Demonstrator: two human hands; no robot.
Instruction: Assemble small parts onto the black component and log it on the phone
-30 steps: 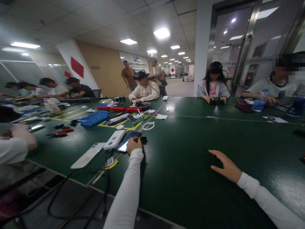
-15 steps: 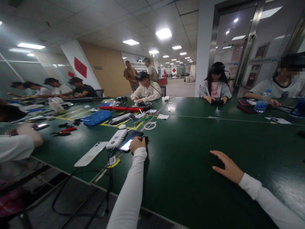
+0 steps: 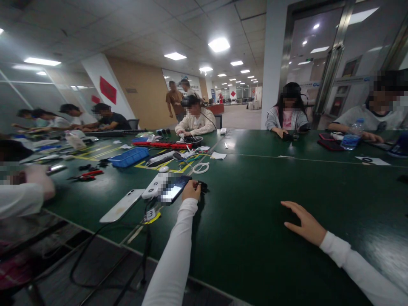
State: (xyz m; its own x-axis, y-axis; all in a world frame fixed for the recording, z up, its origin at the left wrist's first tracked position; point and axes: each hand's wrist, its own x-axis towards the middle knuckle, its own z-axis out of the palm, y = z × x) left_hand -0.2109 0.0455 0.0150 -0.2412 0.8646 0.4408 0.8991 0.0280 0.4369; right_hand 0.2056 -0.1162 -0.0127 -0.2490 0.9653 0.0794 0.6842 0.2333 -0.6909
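My left hand (image 3: 191, 190) is closed around a small black object (image 3: 203, 186) whose kind I cannot make out. Part of it sticks out to the right of my fingers. Just left of that hand lies a phone (image 3: 174, 190) with a lit screen. Beside the phone is a white device (image 3: 156, 185) with round marks, and nearer to me lies a white phone (image 3: 123, 206) with its back up. My right hand (image 3: 304, 223) rests on the green table (image 3: 248, 229) with fingers apart, holding nothing.
Beyond my left hand are a coiled white cable (image 3: 200, 168), a blue basket (image 3: 129, 157) and a red power strip (image 3: 165, 145). Red-handled pliers (image 3: 91, 174) lie to the left. A black cable (image 3: 75, 259) hangs off the front edge. Several people sit around the table.
My left hand has shifted slightly right with the black object, and more of the lit phone shows. My right hand has stayed still. A person standing at the back has moved left.
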